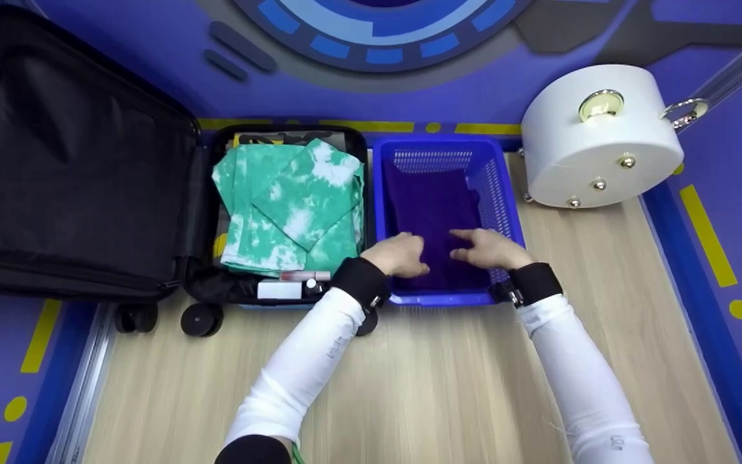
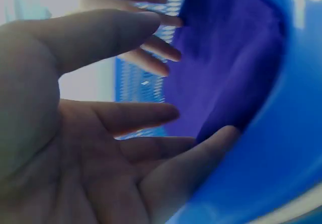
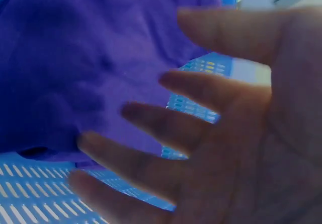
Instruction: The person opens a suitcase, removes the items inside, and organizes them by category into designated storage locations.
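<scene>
A folded dark purple cloth (image 1: 435,212) lies in a blue plastic basket (image 1: 448,299). Over the basket's near left part is my left hand (image 1: 400,254), its fingers spread and relaxed in the left wrist view, fingertips near the edge of the purple cloth (image 2: 226,68). My right hand (image 1: 490,249) hovers at the near right side, fingers extended toward the purple cloth (image 3: 100,73) with gaps between them. Neither hand grips anything. To the left, green and white tie-dye clothing (image 1: 294,206) sits folded in an opened black suitcase (image 1: 207,283).
The suitcase lid (image 1: 81,167) leans back at the left. A white box (image 1: 279,290), a pink tube (image 1: 305,276) and a small dark bottle (image 1: 313,288) lie at the suitcase's front. A white round bag (image 1: 596,142) with gold studs is right of the basket, on the wooden surface (image 1: 435,386).
</scene>
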Motion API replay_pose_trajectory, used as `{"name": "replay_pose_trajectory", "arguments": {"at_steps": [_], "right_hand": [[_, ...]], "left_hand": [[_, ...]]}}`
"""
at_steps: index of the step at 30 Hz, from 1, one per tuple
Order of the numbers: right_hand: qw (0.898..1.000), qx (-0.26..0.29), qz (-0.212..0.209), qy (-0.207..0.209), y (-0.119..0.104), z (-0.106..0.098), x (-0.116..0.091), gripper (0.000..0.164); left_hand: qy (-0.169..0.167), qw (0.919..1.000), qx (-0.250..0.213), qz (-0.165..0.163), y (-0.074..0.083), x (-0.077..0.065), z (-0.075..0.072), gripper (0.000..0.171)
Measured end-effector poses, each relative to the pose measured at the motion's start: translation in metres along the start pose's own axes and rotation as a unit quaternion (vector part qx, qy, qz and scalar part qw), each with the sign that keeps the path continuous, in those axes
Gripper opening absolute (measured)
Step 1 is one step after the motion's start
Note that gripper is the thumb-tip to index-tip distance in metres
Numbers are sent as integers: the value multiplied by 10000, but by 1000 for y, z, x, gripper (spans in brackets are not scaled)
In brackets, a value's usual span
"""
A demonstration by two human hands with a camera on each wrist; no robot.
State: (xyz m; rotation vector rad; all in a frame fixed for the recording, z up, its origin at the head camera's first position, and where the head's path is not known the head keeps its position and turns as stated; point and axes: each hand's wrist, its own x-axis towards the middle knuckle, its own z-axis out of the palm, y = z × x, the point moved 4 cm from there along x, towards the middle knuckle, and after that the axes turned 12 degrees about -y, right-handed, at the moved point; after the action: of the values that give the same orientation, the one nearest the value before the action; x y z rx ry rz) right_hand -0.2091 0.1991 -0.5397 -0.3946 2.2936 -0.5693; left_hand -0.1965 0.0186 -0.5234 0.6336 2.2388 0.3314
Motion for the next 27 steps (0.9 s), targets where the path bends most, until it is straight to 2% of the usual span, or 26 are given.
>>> {"name": "replay_pose_trajectory", "arguments": {"at_steps": [3, 9, 12, 16, 19, 22, 24, 27], "right_hand": [[9990, -171, 173, -383, 1, 2, 2, 62], [9952, -440, 343, -808, 5, 4, 1, 64], [9951, -521, 340, -770, 6, 3, 0, 63], [9974, -531, 235, -430, -3, 0, 4, 62], [9990, -413, 47, 160, -16, -7, 6, 60], [9948, -58, -336, 963, -37, -19, 6, 55], [9861, 372, -709, 1456, -56, -26, 7, 51], [9637, 1152, -1309, 2020, -87, -32, 10, 44]], "left_hand": [[-189, 9996, 166, -127, 2, 9, 6, 31], [-488, 9982, 277, -208, 3, 17, 6, 33], [-429, 9988, 176, -136, 4, 16, 5, 34], [-151, 9999, -26, 41, 1, 1, -3, 45], [264, 9992, -194, 245, -2, -17, -17, 57], [1034, 9928, -443, 423, -14, -37, -37, 59], [1725, 9809, -712, 541, -27, -52, -51, 55], [2772, 9489, -1334, 703, -55, -75, -68, 50]]}}
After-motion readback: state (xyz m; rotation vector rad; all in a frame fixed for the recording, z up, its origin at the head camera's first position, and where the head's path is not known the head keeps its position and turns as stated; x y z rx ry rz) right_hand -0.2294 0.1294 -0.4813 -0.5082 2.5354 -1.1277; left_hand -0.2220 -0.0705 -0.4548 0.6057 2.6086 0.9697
